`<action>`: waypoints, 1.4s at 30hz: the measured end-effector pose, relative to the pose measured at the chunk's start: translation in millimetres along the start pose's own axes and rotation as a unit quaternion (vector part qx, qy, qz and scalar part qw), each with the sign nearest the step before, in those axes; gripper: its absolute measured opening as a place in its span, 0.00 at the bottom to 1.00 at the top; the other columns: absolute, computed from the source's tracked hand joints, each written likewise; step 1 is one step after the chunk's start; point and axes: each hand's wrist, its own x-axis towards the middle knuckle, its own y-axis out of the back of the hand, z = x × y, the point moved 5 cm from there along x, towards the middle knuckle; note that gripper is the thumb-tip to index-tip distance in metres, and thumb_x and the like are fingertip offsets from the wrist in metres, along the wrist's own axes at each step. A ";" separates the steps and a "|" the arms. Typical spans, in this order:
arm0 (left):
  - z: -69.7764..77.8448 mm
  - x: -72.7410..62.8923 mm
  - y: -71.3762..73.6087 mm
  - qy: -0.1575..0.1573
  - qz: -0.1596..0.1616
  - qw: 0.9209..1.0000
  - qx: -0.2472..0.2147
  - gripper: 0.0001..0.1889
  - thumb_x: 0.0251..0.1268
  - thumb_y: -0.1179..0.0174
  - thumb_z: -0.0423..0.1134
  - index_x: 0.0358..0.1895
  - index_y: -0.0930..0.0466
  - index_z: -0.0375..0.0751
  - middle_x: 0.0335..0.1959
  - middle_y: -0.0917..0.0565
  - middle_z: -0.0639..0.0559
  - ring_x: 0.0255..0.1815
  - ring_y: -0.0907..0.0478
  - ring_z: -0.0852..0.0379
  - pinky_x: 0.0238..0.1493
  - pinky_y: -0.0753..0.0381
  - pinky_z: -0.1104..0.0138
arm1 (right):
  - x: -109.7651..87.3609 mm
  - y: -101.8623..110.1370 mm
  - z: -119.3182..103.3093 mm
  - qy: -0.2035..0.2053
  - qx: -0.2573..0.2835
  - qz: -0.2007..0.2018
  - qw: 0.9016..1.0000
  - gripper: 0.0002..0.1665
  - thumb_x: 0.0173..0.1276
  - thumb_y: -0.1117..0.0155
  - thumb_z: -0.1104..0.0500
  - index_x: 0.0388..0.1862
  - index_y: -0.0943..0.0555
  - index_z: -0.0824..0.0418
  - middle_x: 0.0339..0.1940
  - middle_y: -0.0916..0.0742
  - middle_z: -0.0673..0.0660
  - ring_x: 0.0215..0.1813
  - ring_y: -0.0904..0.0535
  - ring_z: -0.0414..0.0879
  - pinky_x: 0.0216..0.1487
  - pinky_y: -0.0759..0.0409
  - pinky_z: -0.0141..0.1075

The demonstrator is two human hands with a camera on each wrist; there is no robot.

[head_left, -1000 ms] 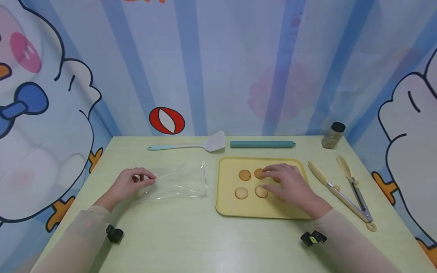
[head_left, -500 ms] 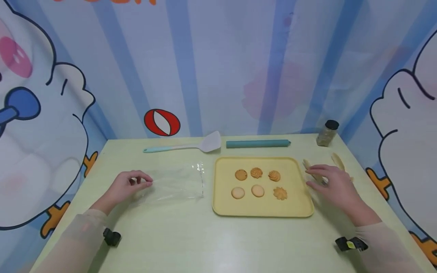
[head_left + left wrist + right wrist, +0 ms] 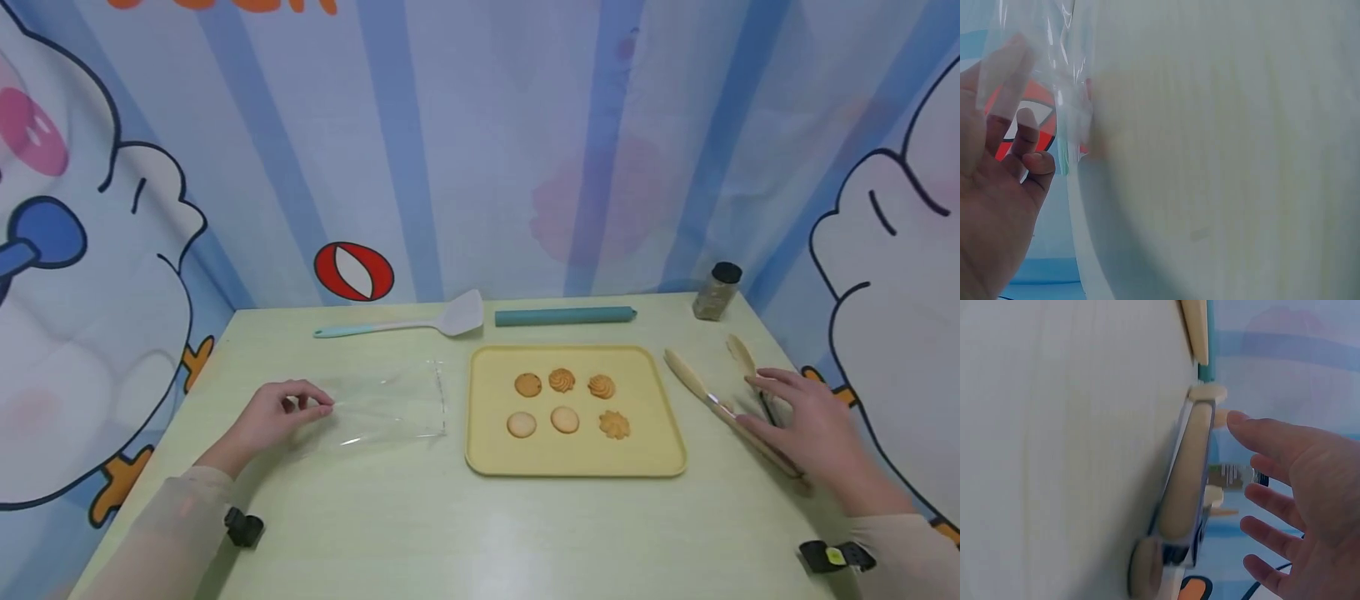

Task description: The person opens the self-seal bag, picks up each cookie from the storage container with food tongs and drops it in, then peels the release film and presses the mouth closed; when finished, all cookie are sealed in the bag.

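Note:
My left hand (image 3: pixel 273 421) pinches the near left edge of a clear plastic bag (image 3: pixel 386 404) between thumb and fingers; the bag lies on the table. In the left wrist view its film (image 3: pixel 1072 50) hangs over the fingertips. My right hand (image 3: pixel 821 433) hovers over a pair of tongs (image 3: pixel 693 375) with cream tips, fingers spread and holding nothing. In the right wrist view the tongs (image 3: pixel 1185 469) lie beside the thumb, with a gap between them. A yellow tray (image 3: pixel 570 460) between the hands bears several cookies (image 3: pixel 564 419), round, swirled and flower-shaped.
Behind the bag lies a spatula (image 3: pixel 457 315) with a pale blue handle. A teal rolling-pin-like rod (image 3: pixel 565 316) lies behind the tray. A small jar (image 3: pixel 717 292) with a black lid stands at the back right corner. A printed curtain (image 3: pixel 480 150) hangs behind the table.
My right hand has moved right, from over the cookies to over the tongs. The left hand keeps its pinch on the bag. The head view has shifted slightly.

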 end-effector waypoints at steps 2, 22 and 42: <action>-0.8 0.0 -0.6 -0.004 -0.001 1.000 -0.002 0.07 0.66 0.29 0.50 0.42 0.09 0.55 0.39 0.14 0.56 0.40 0.28 0.54 0.38 0.28 0.67 | -1.7 -0.8 7.1 -0.014 0.008 -0.014 1.000 0.42 0.60 0.21 0.42 0.66 0.20 0.65 0.67 0.22 0.71 0.61 0.27 0.75 0.46 0.26 0.67; 1.6 1.6 -1.4 -0.011 -0.007 1.000 0.006 0.05 0.67 0.29 0.48 0.42 0.10 0.57 0.39 0.14 0.56 0.39 0.27 0.55 0.37 0.27 0.67 | -1.4 -15.5 28.7 -0.117 0.041 -0.173 0.977 0.69 0.60 0.32 0.24 0.71 0.36 0.84 0.56 0.22 0.83 0.48 0.19 0.71 0.38 0.18 0.55; 3.3 0.0 -1.0 0.008 -0.015 1.000 -0.002 0.06 0.66 0.29 0.49 0.42 0.10 0.57 0.40 0.14 0.54 0.41 0.27 0.52 0.38 0.27 0.66 | -2.3 -17.4 31.0 -0.128 0.049 -0.119 0.983 0.64 0.59 0.25 0.32 0.71 0.37 0.81 0.55 0.22 0.79 0.44 0.19 0.65 0.37 0.21 0.53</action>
